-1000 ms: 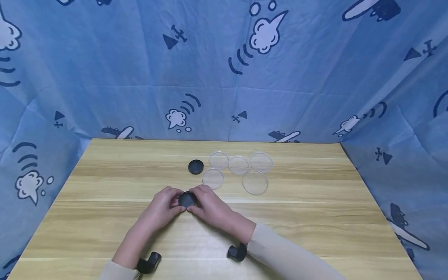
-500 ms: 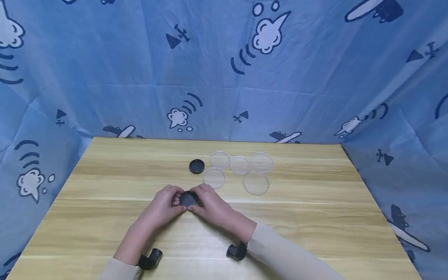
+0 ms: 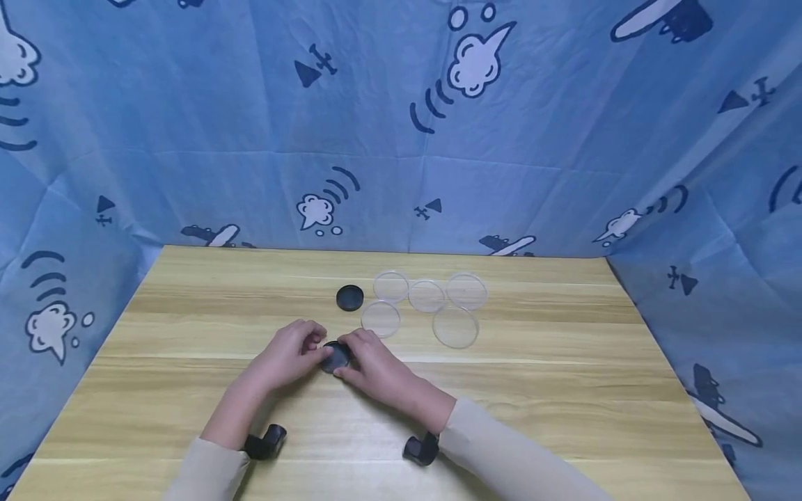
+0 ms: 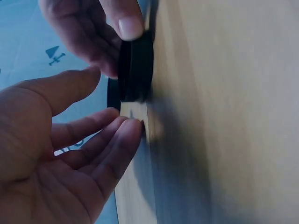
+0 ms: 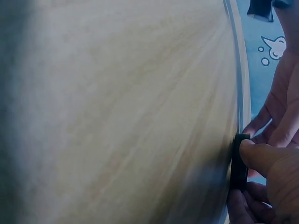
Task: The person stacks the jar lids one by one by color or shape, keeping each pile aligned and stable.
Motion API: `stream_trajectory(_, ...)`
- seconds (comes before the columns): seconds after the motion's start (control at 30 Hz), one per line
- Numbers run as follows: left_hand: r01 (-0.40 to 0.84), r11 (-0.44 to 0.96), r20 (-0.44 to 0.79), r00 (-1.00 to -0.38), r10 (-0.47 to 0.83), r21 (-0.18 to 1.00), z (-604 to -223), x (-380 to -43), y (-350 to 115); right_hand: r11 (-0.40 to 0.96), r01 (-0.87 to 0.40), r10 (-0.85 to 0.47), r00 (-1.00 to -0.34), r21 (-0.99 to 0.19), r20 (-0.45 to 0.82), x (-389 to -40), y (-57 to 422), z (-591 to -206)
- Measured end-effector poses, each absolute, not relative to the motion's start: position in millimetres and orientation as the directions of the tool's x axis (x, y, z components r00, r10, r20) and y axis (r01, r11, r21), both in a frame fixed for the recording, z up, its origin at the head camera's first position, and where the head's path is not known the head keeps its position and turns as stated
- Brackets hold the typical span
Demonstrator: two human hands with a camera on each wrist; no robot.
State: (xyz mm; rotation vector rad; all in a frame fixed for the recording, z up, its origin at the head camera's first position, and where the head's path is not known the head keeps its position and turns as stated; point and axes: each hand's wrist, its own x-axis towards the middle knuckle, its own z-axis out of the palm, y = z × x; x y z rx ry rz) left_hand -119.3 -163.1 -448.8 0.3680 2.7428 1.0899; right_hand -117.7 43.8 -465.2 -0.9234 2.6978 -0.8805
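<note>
A black, shallow round lid [image 3: 336, 358] sits low over the wooden table between both hands. My right hand [image 3: 383, 370] pinches it, thumb on the near side and fingers on the far side; the right wrist view shows the thumb [image 5: 259, 156] against its rim. Beside its left edge is my left hand [image 3: 285, 358], with fingers loosely bent and holding nothing. From the left wrist camera, a gap shows between the left hand [image 4: 60, 144] and the lid [image 4: 136, 67]. Farther back lies a second black lid [image 3: 349, 298].
Several clear round discs lie behind and right of the hands, among them a near-left one [image 3: 380, 319] and a near-right one [image 3: 455, 327]. The wooden table [image 3: 564, 390] ends at a blue patterned curtain [image 3: 370, 125] at the back and sides.
My left hand has let go of the black lid and drawn slightly away to the left, its fingers lifting off the rim. The right hand keeps its hold in nearly the same place.
</note>
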Motion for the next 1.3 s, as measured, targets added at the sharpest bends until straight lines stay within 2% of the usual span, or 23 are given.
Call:
stream_trajectory(0.2,0.153,0.695,-0.073,-0.956,0.284,0.703,-447.7,-138.5,-164.7,0.64,-0.498,-0.598,-0.801,-0.586,0.028,-117.3,43.9,-465.2)
stream_trajectory(0.57,0.179,0.662,0.012,-0.969,0.248,0.727,-447.3,-167.2,-157.4,0.628,-0.512,-0.6,-0.798,-0.587,0.054,-118.5,44.1,-466.8)
stream_trajectory(0.83,0.198,0.687,0.041,-0.97,0.238,0.699,-452.1,-183.5,-148.4,0.625,-0.526,-0.609,-0.791,-0.577,0.062,-118.2,45.3,-466.7)
stream_trajectory(1.13,0.183,0.722,-0.012,-0.967,0.256,0.667,-455.5,-197.9,-138.9,0.625,-0.525,-0.608,-0.792,-0.578,0.062,-118.2,45.3,-466.1)
stream_trajectory(1.3,0.213,0.735,-0.011,-0.958,0.288,0.643,-457.3,-201.3,-135.7,0.633,-0.522,-0.608,-0.793,-0.571,0.05,-118.0,43.9,-465.6)
